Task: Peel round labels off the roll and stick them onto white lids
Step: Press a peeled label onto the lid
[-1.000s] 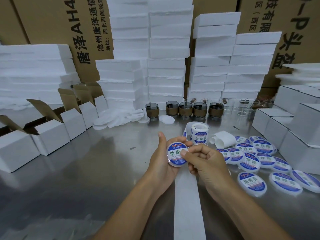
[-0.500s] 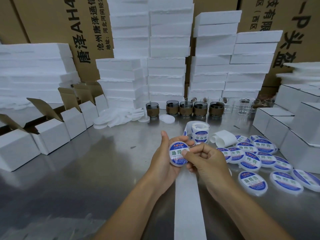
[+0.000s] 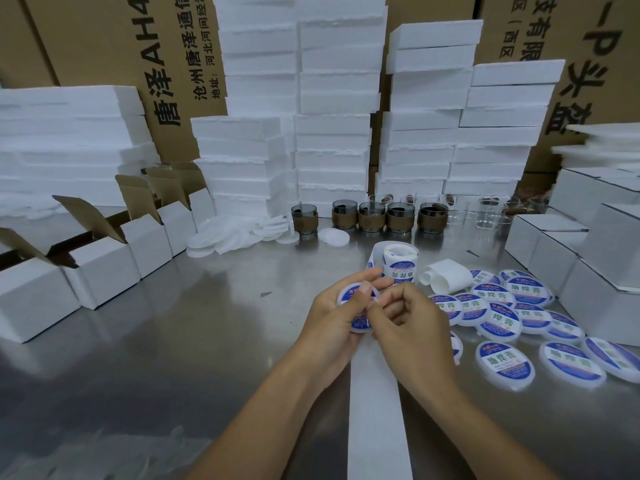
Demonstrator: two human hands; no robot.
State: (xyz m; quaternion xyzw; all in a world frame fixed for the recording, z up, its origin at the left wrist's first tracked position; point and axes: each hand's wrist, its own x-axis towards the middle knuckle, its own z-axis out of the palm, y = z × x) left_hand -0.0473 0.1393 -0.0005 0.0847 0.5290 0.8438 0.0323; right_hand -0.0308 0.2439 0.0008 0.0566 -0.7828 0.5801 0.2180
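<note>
Here's the lid [image 3: 360, 323], up off the bench [image 3: 173, 358] in mid-frame, a round white disc cupped in the left hand [image 3: 329, 320]. Its fingers curl round the rim and the thumb lies flat across the label [image 3: 347, 295], a blue-and-white circle with printed characters. That thumb hides most of the print. The right hand [image 3: 412, 323] crowds in from the right with fingers curled, tips against the lid's edge; whether they pinch it or only touch is impossible to tell. Just behind the hands stands the roll [image 3: 398, 265], a short upright coil of the same labels, its lower half hidden by the fingers. A bare white backing strip [image 3: 377, 393] runs from under the hands and is cut off at the bottom edge. To the right lie labelled lids [image 3: 498, 317], overlapping in a loose heap, glossy and flat, with a curl of spent paper [image 3: 446, 277] beside them. The bench is brushed steel, throwing soft reflections. Farther back there are plain lids [image 3: 235, 233] in a spill, a row of dark jars [image 3: 372, 216] with brown bands, rough-edged foam slabs [image 3: 332, 133] stacked high, and open white boxes [image 3: 100, 261] at left. Brown cartons [image 3: 104, 46] are behind it all, their print cut off by the frame.
</note>
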